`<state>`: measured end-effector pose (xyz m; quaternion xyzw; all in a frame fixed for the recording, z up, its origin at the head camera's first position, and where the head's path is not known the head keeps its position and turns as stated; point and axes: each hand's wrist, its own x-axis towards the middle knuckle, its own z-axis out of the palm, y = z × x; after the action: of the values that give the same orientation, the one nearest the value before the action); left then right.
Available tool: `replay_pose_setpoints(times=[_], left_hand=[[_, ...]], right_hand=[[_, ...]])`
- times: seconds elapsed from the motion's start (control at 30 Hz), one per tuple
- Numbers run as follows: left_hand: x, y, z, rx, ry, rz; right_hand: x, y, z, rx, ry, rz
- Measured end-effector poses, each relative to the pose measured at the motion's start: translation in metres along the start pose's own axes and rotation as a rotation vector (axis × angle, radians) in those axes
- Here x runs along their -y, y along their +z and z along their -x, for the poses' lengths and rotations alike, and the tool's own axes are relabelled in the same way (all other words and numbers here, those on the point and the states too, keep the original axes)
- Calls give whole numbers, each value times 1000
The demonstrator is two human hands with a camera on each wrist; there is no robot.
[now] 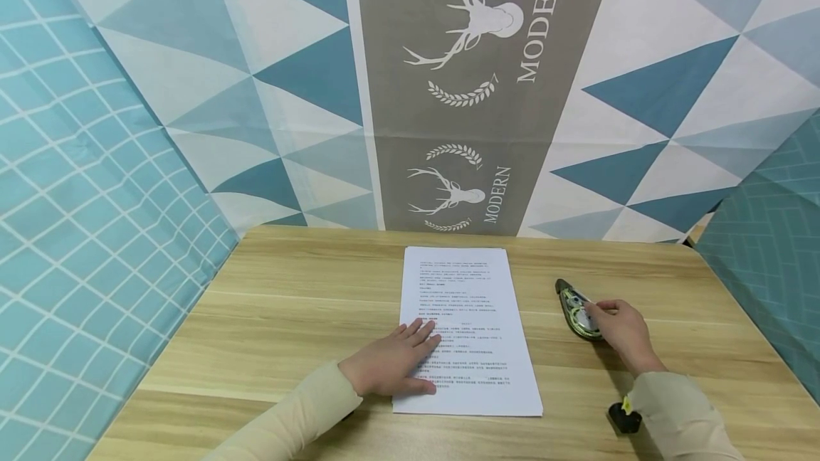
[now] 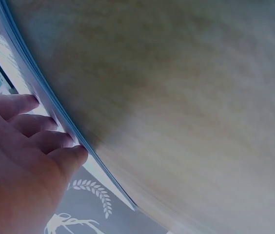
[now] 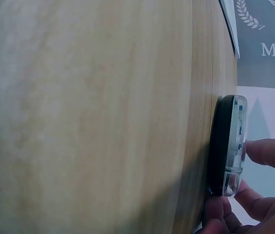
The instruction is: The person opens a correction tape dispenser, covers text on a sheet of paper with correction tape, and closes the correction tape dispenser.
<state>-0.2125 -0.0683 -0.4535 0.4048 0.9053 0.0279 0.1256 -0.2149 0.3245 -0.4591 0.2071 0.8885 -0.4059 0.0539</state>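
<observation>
A stack of printed white paper (image 1: 470, 290) lies on the wooden table. My left hand (image 1: 393, 361) rests on its left lower part, fingers straight and spread. In the left wrist view those fingers (image 2: 45, 122) lie at the stack's edge, where several sheets show as layers. To the right of the paper is a teardrop-shaped correction tape (image 1: 573, 308) with a dark tip, green edging and a clear cover. My right hand (image 1: 621, 329) pinches it at its right side. The right wrist view shows the thumb against the correction tape's (image 3: 240, 131) clear cover and other fingers by its lower end.
The wooden table (image 1: 301, 304) ends at a patterned wall covering (image 1: 448, 112) with deer heads. A blue tiled-pattern sheet (image 1: 96, 198) hangs on the left. Close to the right sleeve (image 1: 679, 411) sits a small black object (image 1: 624, 418) with a yellow bit.
</observation>
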Motion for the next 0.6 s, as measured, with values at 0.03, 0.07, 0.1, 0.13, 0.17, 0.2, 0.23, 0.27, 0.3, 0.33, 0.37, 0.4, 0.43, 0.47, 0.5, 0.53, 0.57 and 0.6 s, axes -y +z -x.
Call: replay_pose_setpoints(times=[0.03,0.07,0.1,0.13,0.17,0.2,0.23,0.27,0.3,0.33,0.37,0.4,0.43,0.47,0.5,0.53,0.57,0.6], left_hand=[[0,0,0,0,0,1],[0,0,0,-1,0,2],[0,0,0,-1,0,3],[0,0,0,-2,0,3],[0,0,0,-4,0,3],[0,0,0,-5,0,5],[0,0,0,-6,0,5],[0,0,1,-7,0,6],[0,0,1,-8,0,6],[1,0,1,-10,1,7],[1,0,1,-11,1,8],[1,0,1,-12,2,8],[1,0,0,-13,2,7],[1,1,0,-14,3,7],[1,1,0,-14,4,6],[1,1,0,-15,5,6],[1,1,0,-17,7,5],[1,1,0,-17,7,5]], right_hand=[[0,0,0,0,-1,0],[0,0,0,3,-1,1],[0,-1,0,6,0,1],[0,-1,0,7,-1,1],[0,-1,0,8,-1,2],[0,-1,0,7,-2,4],[-1,-2,0,7,-3,4],[-1,-2,0,5,-5,6],[-1,-2,0,2,-5,6],[-1,-2,0,0,-7,8],[-1,-2,0,-2,-7,10],[-1,-2,0,-4,-5,9],[-1,-2,0,-4,-4,9],[-1,-2,0,-3,-3,9],[0,-2,1,-1,-1,10],[0,-3,1,2,1,9],[0,-3,2,5,5,7],[1,-4,2,9,10,2]])
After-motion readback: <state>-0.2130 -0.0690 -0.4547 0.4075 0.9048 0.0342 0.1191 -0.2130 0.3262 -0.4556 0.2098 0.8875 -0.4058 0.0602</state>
